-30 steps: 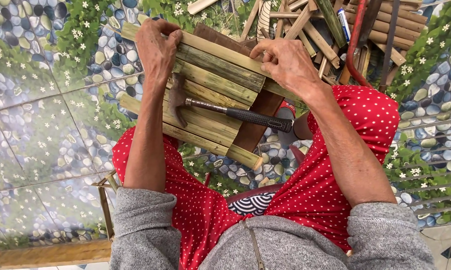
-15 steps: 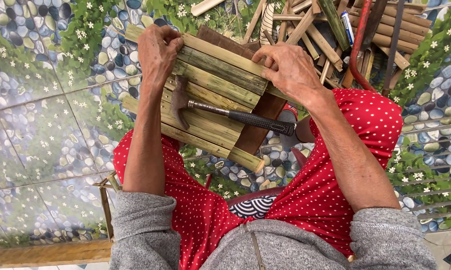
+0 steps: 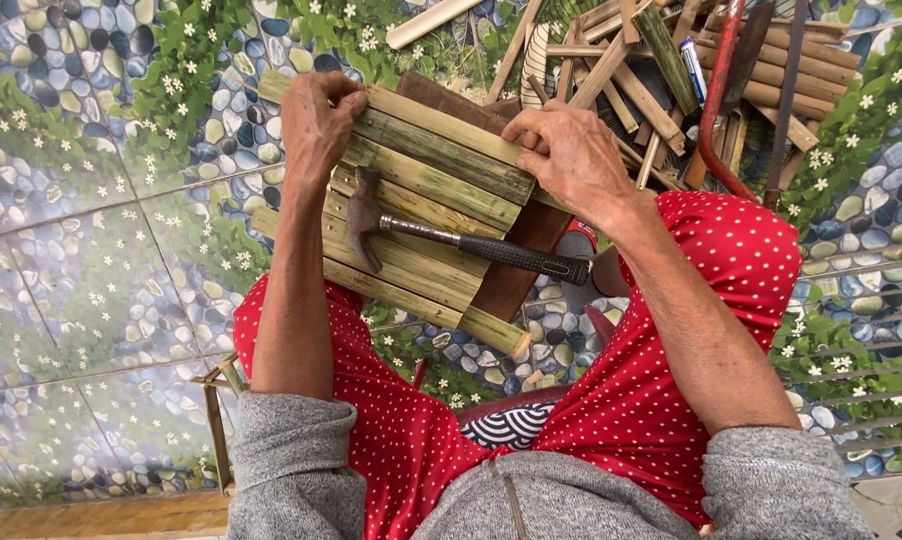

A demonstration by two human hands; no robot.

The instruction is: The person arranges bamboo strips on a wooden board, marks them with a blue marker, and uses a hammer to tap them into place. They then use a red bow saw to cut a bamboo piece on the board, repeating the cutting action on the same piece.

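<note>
Two hands work one bamboo panel (image 3: 411,215), a set of split green-yellow slats lying side by side across a dark wooden board (image 3: 516,265), all resting over the knees in red dotted cloth. Left hand (image 3: 316,125) curled over the far left ends of the top slats, fingers closed down on them. Right hand (image 3: 571,155) pressed on the right ends of the same top slats, fingertips pinching the edge; grip on the slats, nothing else held. Claw hammer (image 3: 461,245) lies loose across the middle slats, head left, black handle pointing right, touched by neither hand. Heap of spare bamboo strips (image 3: 661,80) lies far right on the patterned tiled floor (image 3: 91,250), with a red-framed saw (image 3: 716,110) on top

Judgement: step appears to be seating the top slat against its neighbour. Best done with even pressure from both ends, so the slat lies flush and parallel, ends lined up; keep the panel level, or the loose hammer may slide off
</note>
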